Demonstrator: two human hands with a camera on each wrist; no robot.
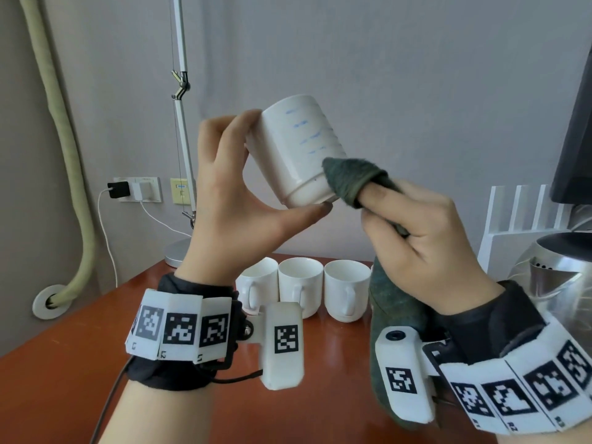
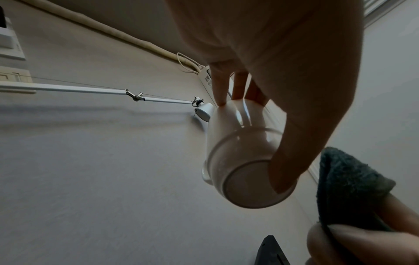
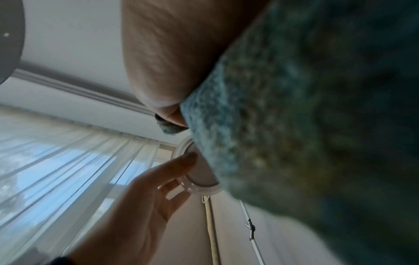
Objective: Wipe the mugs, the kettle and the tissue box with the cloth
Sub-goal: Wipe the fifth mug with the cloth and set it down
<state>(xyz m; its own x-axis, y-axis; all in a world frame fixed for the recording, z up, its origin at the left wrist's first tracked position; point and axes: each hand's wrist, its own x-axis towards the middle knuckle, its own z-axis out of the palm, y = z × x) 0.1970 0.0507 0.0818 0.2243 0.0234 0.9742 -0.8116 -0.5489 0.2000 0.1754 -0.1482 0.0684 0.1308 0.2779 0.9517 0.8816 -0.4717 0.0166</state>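
My left hand point(image 1: 230, 184) holds a white mug point(image 1: 298, 149) tilted in the air, thumb under its base and fingers on its far side. Faint blue streaks run down the mug's side. My right hand point(image 1: 413, 225) grips a dark green cloth point(image 1: 349, 177), wrapped over the forefinger and touching the mug's lower right side; the rest hangs down to the table. The left wrist view shows the mug point(image 2: 238, 161) from below with the cloth point(image 2: 347, 184) beside it. The cloth point(image 3: 294, 125) fills the right wrist view. A steel kettle point(image 1: 557, 277) stands at the right.
Three white mugs point(image 1: 299, 283) stand in a row on the reddish-brown table point(image 1: 160, 315), below my hands. A white slatted rack point(image 1: 525, 213) and a dark screen point(image 1: 576, 139) are at the back right. A desk lamp's arm point(image 1: 182, 123) rises at the back left.
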